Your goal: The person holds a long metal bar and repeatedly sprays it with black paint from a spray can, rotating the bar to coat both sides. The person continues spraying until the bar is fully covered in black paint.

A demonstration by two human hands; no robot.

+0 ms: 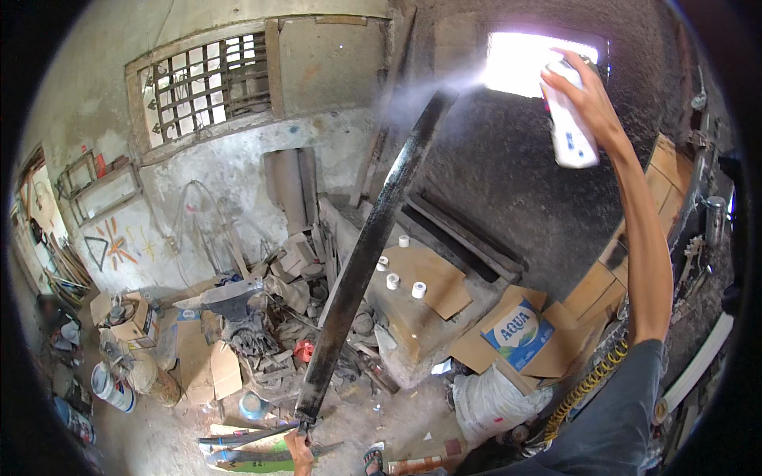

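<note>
My right hand [589, 97], raised at the upper right, is wrapped round a white spray can [567, 123] with a finger on its top. Pale mist [432, 97] spreads leftward from the can over the upper end of a long black bar [361, 274]. The bar stands tilted, leaning to the upper right, and part of its upper face looks glossy. Low in the view, my left hand [299, 451] is closed round the bar's bottom end. The can is slightly blurred.
Several small white rolls or caps [393, 281] sit on flat cardboard [432, 274]. An open cardboard box [516, 333] and a white sack [496, 404] stand at right, near a coiled yellow hose [583, 401]. Scrap is heaped [258, 317] left of the bar, with buckets [113, 386] farther left.
</note>
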